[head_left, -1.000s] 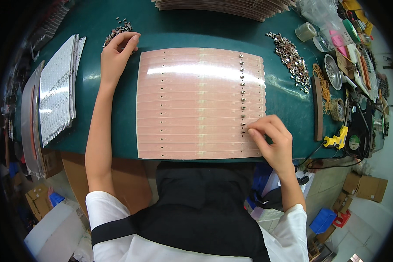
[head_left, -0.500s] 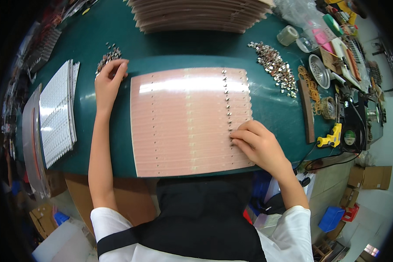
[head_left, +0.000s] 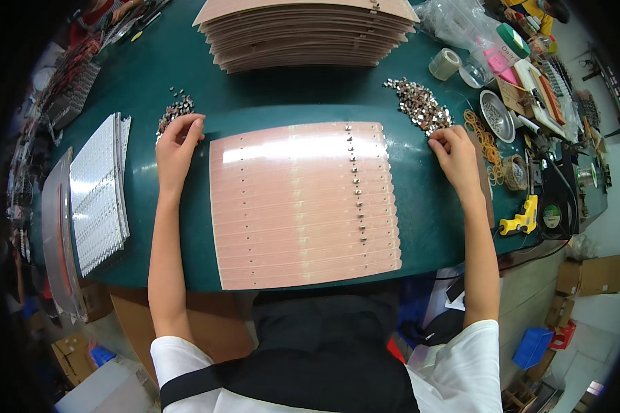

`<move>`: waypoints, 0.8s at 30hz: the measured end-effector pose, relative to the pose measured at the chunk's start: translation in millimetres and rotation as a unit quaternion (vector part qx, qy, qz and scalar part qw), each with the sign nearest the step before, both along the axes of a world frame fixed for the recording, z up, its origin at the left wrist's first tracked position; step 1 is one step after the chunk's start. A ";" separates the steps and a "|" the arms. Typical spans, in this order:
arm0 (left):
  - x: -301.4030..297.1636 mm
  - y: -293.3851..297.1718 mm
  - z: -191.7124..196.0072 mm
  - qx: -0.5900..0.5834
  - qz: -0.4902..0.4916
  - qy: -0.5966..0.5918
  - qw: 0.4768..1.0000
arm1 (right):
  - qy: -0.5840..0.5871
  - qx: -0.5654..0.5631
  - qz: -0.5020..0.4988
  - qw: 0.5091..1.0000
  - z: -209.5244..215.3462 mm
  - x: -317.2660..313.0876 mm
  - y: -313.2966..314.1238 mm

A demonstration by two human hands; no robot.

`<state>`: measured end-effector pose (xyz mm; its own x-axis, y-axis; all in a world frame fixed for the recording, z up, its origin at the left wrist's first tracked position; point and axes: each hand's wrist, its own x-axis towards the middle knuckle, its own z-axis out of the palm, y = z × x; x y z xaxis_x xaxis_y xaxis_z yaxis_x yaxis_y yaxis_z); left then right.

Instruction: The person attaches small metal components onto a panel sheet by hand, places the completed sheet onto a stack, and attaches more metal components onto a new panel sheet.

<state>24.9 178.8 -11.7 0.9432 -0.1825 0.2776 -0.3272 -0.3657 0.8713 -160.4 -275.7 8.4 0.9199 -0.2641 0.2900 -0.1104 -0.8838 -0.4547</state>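
Observation:
A pale pink ridged panel (head_left: 275,206) lies on the green tabletop in front of me. Down its right part runs a line of small shiny metal clips (head_left: 357,193); the lowest holes in that line are bare, as is the column of holes at the left. My right hand (head_left: 454,153) is at the near end of a heap of metal clips (head_left: 423,109), thumb and fingers pinched together. Beside a smaller heap of clips (head_left: 175,112) rests my left hand (head_left: 177,141), its fingers curled to the thumb. What either pinch holds is too small to make out.
A tall stack of similar panels (head_left: 303,41) stands at the back. White perforated sheets (head_left: 100,193) lie at left. On the right are a metal bowl (head_left: 497,115), rubber bands (head_left: 485,141), a tape roll (head_left: 445,63) and a yellow glue gun (head_left: 521,217).
My right hand has gone from the panel's right side up and right to the clip heap. Another clip shows at the lower end of the line. My left hand stays by its heap.

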 end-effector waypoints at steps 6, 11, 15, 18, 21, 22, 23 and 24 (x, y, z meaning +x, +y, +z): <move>2.7 2.2 2.1 0.004 -0.005 -0.016 1.000 | 0.009 0.191 0.104 0.976 34.2 -46.9 74.4; 3.7 -1.5 3.4 0.004 -0.015 -0.017 1.000 | 0.045 0.242 0.139 0.959 27.7 -99.6 135.9; 2.3 -0.6 2.7 -0.002 -0.009 -0.017 1.000 | 0.033 0.199 0.156 0.967 13.2 -105.4 143.0; 0.5 -0.8 4.2 -0.002 -0.002 -0.011 1.000 | 0.024 0.174 0.183 0.967 12.7 -102.8 142.8; -0.8 -1.3 4.4 0.008 0.005 -0.014 1.000 | 0.011 0.162 0.183 0.970 11.5 -103.8 144.4; -0.8 -1.0 4.1 0.006 -0.002 -0.013 1.000 | 0.011 0.162 0.184 0.969 10.7 -104.0 144.8; -0.7 -0.6 3.9 0.004 -0.008 -0.013 1.000 | 0.007 0.159 0.182 0.970 9.8 -104.2 145.2; -0.5 -0.4 3.5 0.004 -0.008 -0.012 1.000 | 0.003 0.156 0.179 0.971 9.4 -104.4 145.4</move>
